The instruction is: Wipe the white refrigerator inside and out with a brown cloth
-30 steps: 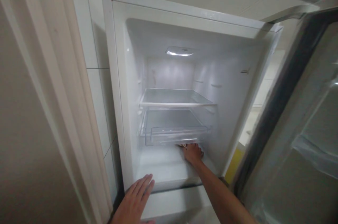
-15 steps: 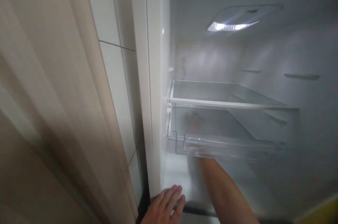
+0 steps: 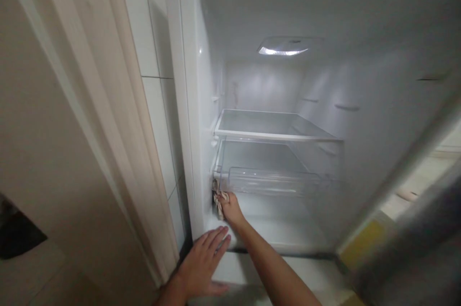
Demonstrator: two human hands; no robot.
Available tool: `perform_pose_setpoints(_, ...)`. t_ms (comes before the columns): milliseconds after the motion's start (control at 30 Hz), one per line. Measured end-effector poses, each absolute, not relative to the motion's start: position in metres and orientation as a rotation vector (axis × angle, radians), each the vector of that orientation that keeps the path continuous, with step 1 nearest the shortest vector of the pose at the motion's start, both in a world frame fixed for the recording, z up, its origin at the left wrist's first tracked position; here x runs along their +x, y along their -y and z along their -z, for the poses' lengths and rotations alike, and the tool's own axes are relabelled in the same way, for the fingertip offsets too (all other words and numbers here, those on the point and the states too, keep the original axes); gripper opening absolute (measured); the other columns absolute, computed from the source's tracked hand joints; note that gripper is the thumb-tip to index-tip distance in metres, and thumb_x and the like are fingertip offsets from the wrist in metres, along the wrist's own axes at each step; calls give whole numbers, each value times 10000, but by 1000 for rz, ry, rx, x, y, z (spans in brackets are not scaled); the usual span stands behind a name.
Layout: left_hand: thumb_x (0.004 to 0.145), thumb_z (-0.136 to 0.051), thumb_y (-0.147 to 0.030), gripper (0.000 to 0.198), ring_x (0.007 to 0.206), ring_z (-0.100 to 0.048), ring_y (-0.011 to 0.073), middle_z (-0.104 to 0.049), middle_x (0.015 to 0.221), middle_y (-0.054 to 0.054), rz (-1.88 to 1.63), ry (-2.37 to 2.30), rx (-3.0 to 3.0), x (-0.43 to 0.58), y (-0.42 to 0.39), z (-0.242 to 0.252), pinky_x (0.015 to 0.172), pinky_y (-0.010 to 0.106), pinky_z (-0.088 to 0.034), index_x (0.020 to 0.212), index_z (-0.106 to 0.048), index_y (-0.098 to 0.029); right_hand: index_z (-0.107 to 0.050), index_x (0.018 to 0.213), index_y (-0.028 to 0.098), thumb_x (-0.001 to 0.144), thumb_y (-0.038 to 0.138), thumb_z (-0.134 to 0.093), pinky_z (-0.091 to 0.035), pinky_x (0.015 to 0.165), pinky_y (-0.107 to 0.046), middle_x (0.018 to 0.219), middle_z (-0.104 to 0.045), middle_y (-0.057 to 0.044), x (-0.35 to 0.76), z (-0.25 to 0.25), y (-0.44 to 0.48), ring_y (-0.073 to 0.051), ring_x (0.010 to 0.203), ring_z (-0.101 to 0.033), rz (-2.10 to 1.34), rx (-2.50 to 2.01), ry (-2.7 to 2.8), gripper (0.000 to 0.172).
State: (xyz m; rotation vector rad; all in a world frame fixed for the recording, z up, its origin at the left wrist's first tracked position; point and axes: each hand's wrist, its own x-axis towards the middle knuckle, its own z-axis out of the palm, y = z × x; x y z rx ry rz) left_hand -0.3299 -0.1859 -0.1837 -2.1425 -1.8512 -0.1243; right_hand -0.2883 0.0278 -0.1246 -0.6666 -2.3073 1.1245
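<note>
My right hand [image 3: 230,207] reaches into the open refrigerator [image 3: 190,104] and grips a crumpled, striped beige cloth [image 3: 218,205]. The cloth is against the inner left wall, beside the left end of the clear plastic drawer [image 3: 273,183]. My left hand [image 3: 207,258] is at the front lower left edge of the refrigerator, fingers stretched out and apart, holding nothing. Its fingertips seem to rest on the edge by the left wall, though the exact contact is hard to see.
A white-rimmed glass shelf [image 3: 262,123] sits above the drawer. The interior lamp [image 3: 283,50] glows on the ceiling. White tiles [image 3: 154,118] and a pale wooden door frame [image 3: 118,118] stand close on the left. Something yellow [image 3: 363,243] and a blurred dark shape [image 3: 418,243] are at right.
My right hand has come from behind the drawer, lower inside, to the left wall, and the cloth now shows. The view has drawn back, with more of the refrigerator visible.
</note>
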Motion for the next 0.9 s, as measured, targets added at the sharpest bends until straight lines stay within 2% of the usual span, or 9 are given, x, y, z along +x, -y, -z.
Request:
perform_pose_setpoints(67, 819, -653, -870, 1182, 1559, -401, 380, -406, 1734, 189, 114, 1863, -2131, -329, 186, 182, 1262, 489, -280, 1715, -329, -170, -700, 1327, 205, 1000, 196, -511, -508, 1108, -348, 1262, -706, -83, -254, 111, -18, -218, 1198, -653, -1021, -550, 2459, 377)
perform_pose_setpoints(167, 812, -691, -834, 1169, 1540, -427, 372, -440, 1714, 188, 152, 1851, -2095, -329, 185, 182, 1269, 484, -281, 1708, -341, -171, -747, 1281, 303, 922, 234, -600, -516, 1067, -427, 1309, -647, -95, -212, 86, -11, -280, 1205, -626, -594, -446, 2844, 394)
perform_pose_setpoints(300, 819, -693, -820, 1162, 1539, -434, 370, -419, 1726, 184, 211, 1782, -2067, -331, 186, 183, 1268, 486, -303, 1715, -316, -184, -698, 1379, 411, 924, 328, -656, -529, 1000, -497, 1426, -587, -110, -166, 68, -20, -351, 1239, -609, -155, -739, 2999, 464)
perform_pose_setpoints(367, 823, -697, -814, 1161, 1545, -431, 367, -406, 1736, 176, 235, 1742, -2059, -332, 186, 182, 1265, 475, -314, 1720, -301, -193, -697, 1386, 386, 957, 288, -626, -513, 1017, -498, 1455, -588, -126, -138, 65, -34, -350, 1258, -610, -44, -993, 2943, 446)
perform_pose_setpoints(500, 807, -732, -803, 1208, 1526, -459, 356, -437, 1722, 164, 291, 1667, -2037, -332, 186, 179, 1266, 451, -323, 1735, -255, -195, -714, 1361, 147, 1036, 148, -413, -485, 1004, -542, 1394, -602, -282, -78, 64, -68, -394, 1254, -604, 114, -1410, 2737, 443)
perform_pose_setpoints(567, 800, -741, -804, 1239, 1527, -459, 354, -436, 1724, 159, 316, 1647, -2022, -332, 186, 180, 1267, 447, -322, 1746, -215, -201, -722, 1325, 87, 1041, 104, -344, -474, 1007, -534, 1364, -616, -308, -59, 62, -83, -392, 1251, -598, 162, -1490, 2680, 473)
perform_pose_setpoints(767, 777, -759, -819, 1297, 1534, -457, 355, -408, 1744, 135, 334, 1667, -2035, -334, 184, 185, 1256, 442, -349, 1761, -152, -231, -729, 1331, 100, 1013, 80, -446, -385, 1150, -444, 1414, -654, -231, -60, 62, -114, -320, 1355, -539, 178, -1382, 2705, 426)
perform_pose_setpoints(900, 770, -745, -853, 1343, 1546, -449, 361, -366, 1766, 125, 299, 1733, -2076, -337, 184, 188, 1250, 458, -356, 1768, -74, -256, -740, 1329, 133, 1055, 151, -404, -385, 1136, -464, 1330, -715, -206, -79, 67, -132, -318, 1288, -610, 113, -1449, 2677, 434)
